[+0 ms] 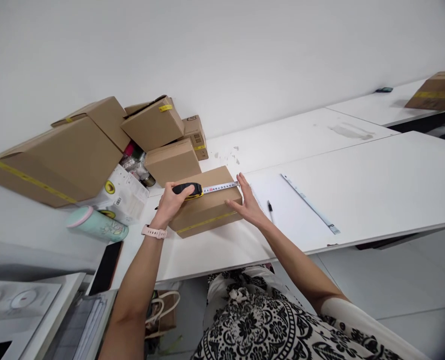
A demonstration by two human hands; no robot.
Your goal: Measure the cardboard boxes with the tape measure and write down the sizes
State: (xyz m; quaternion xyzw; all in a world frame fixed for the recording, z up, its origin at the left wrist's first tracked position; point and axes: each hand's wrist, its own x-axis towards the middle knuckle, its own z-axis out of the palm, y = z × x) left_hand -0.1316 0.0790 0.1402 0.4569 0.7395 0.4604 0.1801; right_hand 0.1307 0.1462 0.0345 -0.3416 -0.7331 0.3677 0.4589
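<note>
A closed cardboard box [210, 210] with a yellow tape strip along its front lies on the white table in front of me. My left hand [168, 204], with a pink watch strap on the wrist, is closed around a black and yellow tape measure [180, 189] over the box's left end. Its white blade [220, 187] stretches across the top face to the right edge. At that end, my right hand [251, 204] has its thumb against the box and its fingers stretched out near the blade's tip.
Right of the box lie a notebook [282, 220], a pen [270, 210] and a ruler [310, 204]. Several cardboard boxes [154, 122] are stacked at the back left. A mint tumbler [98, 225] and a phone [107, 266] are at the left; another box [436, 92] is far right.
</note>
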